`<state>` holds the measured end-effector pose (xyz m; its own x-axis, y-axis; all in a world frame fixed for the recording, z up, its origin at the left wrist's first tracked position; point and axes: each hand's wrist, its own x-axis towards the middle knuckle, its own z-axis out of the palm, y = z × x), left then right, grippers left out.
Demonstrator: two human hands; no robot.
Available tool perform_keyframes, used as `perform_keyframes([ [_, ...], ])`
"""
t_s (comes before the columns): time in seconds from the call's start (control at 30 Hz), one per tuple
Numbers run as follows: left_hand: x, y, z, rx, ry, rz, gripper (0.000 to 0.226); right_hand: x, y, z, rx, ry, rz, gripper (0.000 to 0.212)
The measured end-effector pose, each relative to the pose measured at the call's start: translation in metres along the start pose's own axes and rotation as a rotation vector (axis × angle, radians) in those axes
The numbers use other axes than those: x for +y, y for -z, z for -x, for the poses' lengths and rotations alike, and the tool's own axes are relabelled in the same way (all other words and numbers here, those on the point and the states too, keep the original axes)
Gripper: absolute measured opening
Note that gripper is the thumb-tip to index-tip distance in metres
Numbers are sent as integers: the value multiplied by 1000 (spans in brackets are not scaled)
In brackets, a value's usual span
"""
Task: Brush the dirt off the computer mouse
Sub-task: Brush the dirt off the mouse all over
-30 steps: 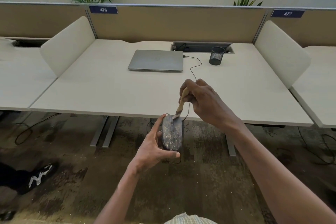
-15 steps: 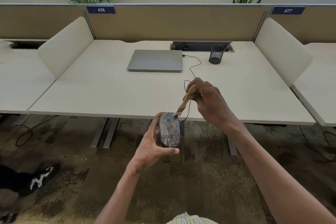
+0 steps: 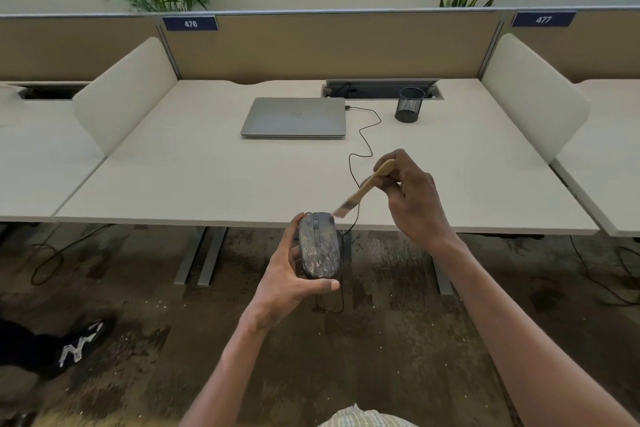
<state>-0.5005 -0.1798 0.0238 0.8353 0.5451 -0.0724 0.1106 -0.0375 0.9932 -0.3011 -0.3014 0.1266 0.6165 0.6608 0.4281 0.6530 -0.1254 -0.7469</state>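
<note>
R hand: grip clamped on brush handle, fingers curled round the upper end. Brush slants down and to the L; bristle end sits at the mouse's far R corner, touching or just off it, can't tell which.

L hand: grip clamped on mouse, thumb under the near end, fingers along the L side. Mouse held in the air just in front of the tabletop edge, over the floor, top face up toward me. Long axis runs near-to-far, far end tipped slightly L. Surface heavily mottled w/ pale dirt along the whole length; judged mostly uncleaned.

Key relation: mouse lies below and L of R hand, so the next stroke prob. needs to pull bristles toward me along that long axis. L hand is the nearer one, does the holding only.

Cord trails from mouse up to laptop. Pen cup further R, well apart.
</note>
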Motion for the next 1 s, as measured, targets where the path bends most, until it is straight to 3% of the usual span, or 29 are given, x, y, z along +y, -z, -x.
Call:
perform_keyframes([
  [0.17, 5, 0, 4, 10, 11, -7, 121, 0, 0, 6, -41, 9, 39, 31],
  [0.6, 6, -5, 8, -2, 19, -28, 126, -25, -7, 10, -39, 259, 209, 30],
  [0.73, 5, -5, 9, 16, 25, -30, 122, -29, -3, 14, -80, 258, 337, 29],
  [1.0, 2, -6, 7, 32, 29, -43, 125, -36, -9, 14, -137, 273, 370, 33],
])
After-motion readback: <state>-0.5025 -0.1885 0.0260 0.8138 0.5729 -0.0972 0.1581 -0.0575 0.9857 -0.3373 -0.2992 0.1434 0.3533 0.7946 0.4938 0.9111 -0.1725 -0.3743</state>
